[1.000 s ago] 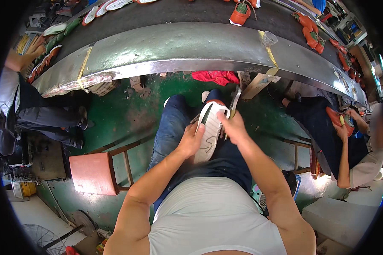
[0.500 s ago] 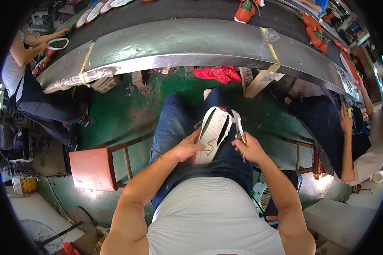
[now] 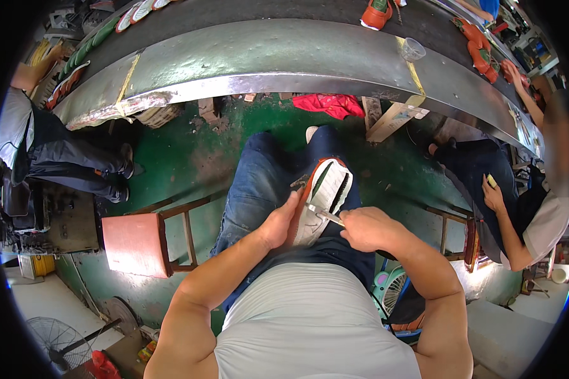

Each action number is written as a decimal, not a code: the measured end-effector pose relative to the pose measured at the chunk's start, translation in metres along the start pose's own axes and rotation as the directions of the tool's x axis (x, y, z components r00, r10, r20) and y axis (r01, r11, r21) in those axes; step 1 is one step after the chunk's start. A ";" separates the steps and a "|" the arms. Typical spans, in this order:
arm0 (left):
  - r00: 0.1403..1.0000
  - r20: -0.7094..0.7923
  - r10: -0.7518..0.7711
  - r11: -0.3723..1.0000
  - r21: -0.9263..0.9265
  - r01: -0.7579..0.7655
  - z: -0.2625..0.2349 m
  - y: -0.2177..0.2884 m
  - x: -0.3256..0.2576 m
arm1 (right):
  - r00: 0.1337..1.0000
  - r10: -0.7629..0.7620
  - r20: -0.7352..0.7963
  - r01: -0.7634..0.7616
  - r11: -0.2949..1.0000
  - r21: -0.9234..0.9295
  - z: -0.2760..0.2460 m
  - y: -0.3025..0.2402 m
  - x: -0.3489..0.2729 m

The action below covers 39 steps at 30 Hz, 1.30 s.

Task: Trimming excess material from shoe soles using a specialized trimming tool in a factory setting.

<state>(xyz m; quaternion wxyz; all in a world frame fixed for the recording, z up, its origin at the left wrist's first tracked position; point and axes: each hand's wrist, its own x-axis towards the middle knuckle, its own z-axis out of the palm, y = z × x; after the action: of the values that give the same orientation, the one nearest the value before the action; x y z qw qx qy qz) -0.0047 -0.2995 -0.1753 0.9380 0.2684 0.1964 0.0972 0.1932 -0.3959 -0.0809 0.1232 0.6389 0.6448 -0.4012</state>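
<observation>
While one metal-edged bench (image 3: 253, 60) stands over the green floor (image 3: 186, 151), one clear cup (image 3: 413, 49) sits right of centre on its near edge. The left hand (image 3: 280, 222) clasps one upturned shoe (image 3: 326, 184) on the lap (image 3: 249, 189); the right hand (image 3: 369, 228) grips one metal tool (image 3: 325, 215).

Orange-red shoes (image 3: 481, 60) and a row of pale-bottomed shoes (image 3: 143, 9) line a long, metal-edged tabletop (image 3: 265, 57) in a shoemaking workshop, with one worker (image 3: 18, 126) at left and a second worker (image 3: 540, 230) at right. At the centre, a right hand (image 3: 369, 228) holds a metal tool (image 3: 323, 213) over the white underside of a shoe (image 3: 324, 187). A reddish-brown-topped stool (image 3: 136, 245) stands on the scuffed green floor (image 3: 202, 155), chunks of debris (image 3: 207, 110) lie under the tabletop, and a wire-caged fan (image 3: 58, 357) sits at lower left.
</observation>
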 end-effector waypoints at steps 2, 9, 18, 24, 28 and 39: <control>0.902 -0.433 -0.001 0.998 0.058 0.029 -0.010 -0.014 0.012 | 0.995 -0.026 -0.101 0.034 0.996 0.086 0.024 0.004 0.013; 0.735 -0.610 0.295 0.606 0.714 0.350 -0.057 -0.028 0.033 | 0.949 -0.013 -0.316 0.121 0.938 0.326 0.059 0.004 0.014; 0.806 -0.120 0.579 0.194 0.981 0.006 -0.043 -0.031 0.030 | 0.865 0.077 -0.495 -0.127 0.990 -0.068 0.037 0.019 0.029; 0.952 0.019 0.306 -0.125 0.992 0.021 -0.019 -0.007 0.026 | 0.789 0.128 -0.601 0.027 0.970 0.243 0.092 0.058 0.031; 0.971 -0.052 0.235 -0.143 0.986 0.088 -0.025 0.002 0.027 | 0.975 0.160 -0.152 -0.058 0.850 0.524 0.034 0.070 0.012; 0.987 -0.160 -0.026 -0.280 0.949 0.146 0.010 0.034 0.023 | 0.860 0.113 -0.498 0.011 0.971 0.239 0.046 0.061 0.058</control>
<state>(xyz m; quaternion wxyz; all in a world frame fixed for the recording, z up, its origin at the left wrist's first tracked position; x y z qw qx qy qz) 0.0177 -0.2692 -0.1568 0.3472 0.8904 0.2499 -0.1556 0.2246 -0.3931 -0.1719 -0.1162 0.7489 0.5853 -0.2883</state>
